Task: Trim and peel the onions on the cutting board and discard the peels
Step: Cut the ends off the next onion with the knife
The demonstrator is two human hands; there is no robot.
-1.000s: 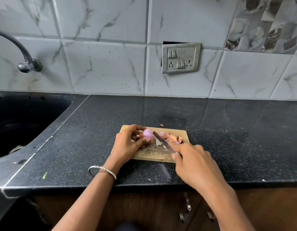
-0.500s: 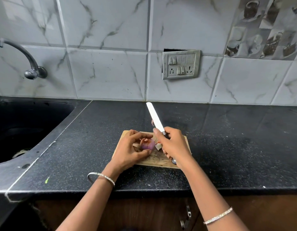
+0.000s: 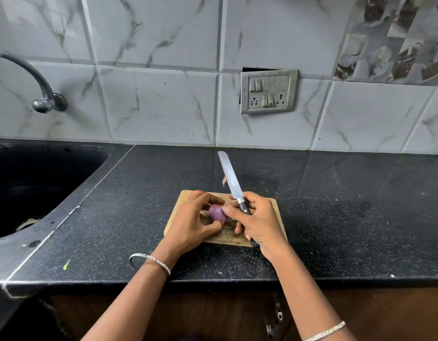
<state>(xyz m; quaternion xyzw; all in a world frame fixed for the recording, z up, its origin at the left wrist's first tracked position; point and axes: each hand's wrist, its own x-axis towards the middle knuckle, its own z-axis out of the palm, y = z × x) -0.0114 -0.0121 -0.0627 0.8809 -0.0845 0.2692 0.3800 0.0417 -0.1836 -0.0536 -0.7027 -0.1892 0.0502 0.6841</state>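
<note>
Marble tiles point(image 3: 159, 107) — black counter point(image 3: 336, 217).

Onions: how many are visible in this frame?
1. A purple onion is over the cutting board, gripped by the left hand, beside the right hand holding the knife. The hands may hide others.

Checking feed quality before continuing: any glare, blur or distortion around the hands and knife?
Head view: onion and knife sharp, no motion blur; black counter shows soft reflections, no harsh glare; wide-angle lens bows tile lines and counter edge near the borders.
</note>
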